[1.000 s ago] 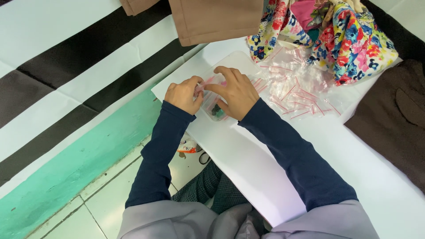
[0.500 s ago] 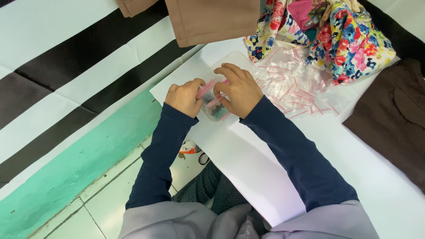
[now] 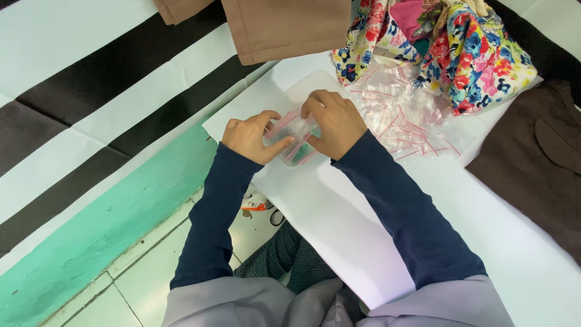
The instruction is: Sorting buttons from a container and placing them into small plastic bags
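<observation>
The head view looks down on two hands working close together over a white table point(image 3: 339, 224). The left hand point(image 3: 251, 138) and the right hand point(image 3: 336, 123) both have a small clear plastic bag point(image 3: 295, 138) between them, the kind with a red zip strip on top. The left hand's fingers are curled, with thumb and fingertips pinching one side of the bag; the right hand is bent over the other side, its fingers closed on the edge. What is inside the bag I cannot tell — something small and dark-greenish, perhaps.

Just beyond the right hand lies a loose pile of clear bags point(image 3: 402, 115) of the same kind, their red strips pointing in many directions. Further past that pile sits a bundle of flowered cloth point(image 3: 472, 54). Brown fabric point(image 3: 284, 27) lies beyond both hands, and a dark brown garment point(image 3: 532, 169) is well out to the right of the right hand.

To handle the bag well, I judge that both hands should keep the pinch near the red strip and hold the bag flat on the table — thin plastic like this slips and folds easily, so a light, even pressure along the strip seems better than a hard squeeze at one point.
</observation>
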